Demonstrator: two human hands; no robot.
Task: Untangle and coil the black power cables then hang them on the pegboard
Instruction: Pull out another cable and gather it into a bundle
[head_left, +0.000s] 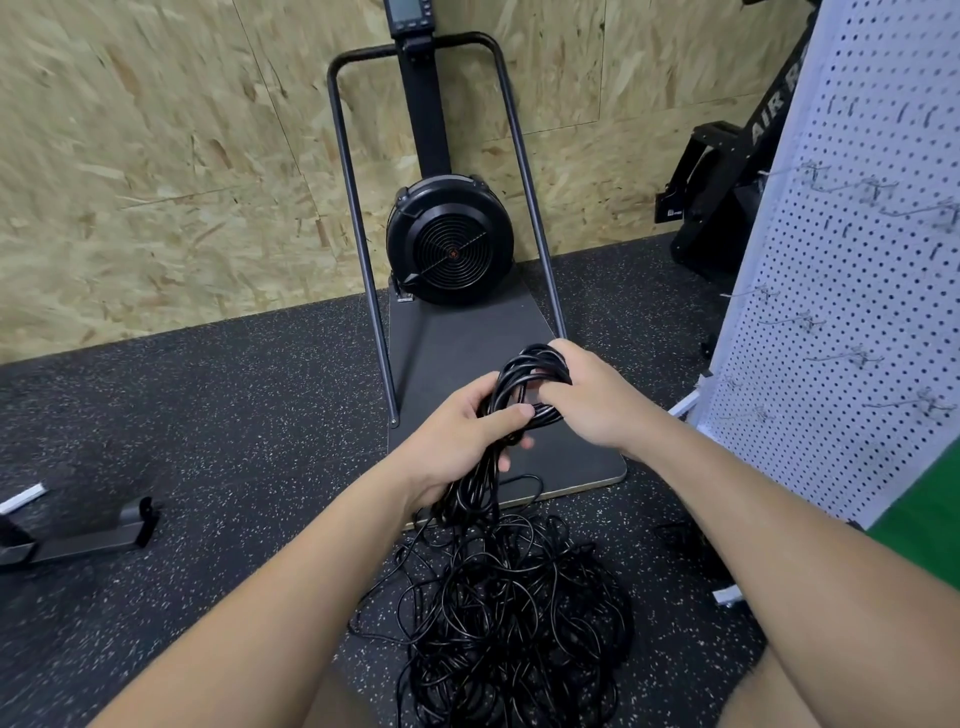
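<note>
Left hand (462, 431) and right hand (582, 395) both grip the half-wound coil of thin black cable (530, 379), keeping loops together above the floor's tangle (514, 613)

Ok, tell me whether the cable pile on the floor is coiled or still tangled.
Still tangled: the pile lies in loose, crossing loops. Only the bundle gripped by both hands looks gathered into a coil.

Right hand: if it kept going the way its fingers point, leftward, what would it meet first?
The right hand already grips the cable bundle; just beyond, its fingers would likely meet the left hand, which holds the same bundle. Depth is unclear.
</note>
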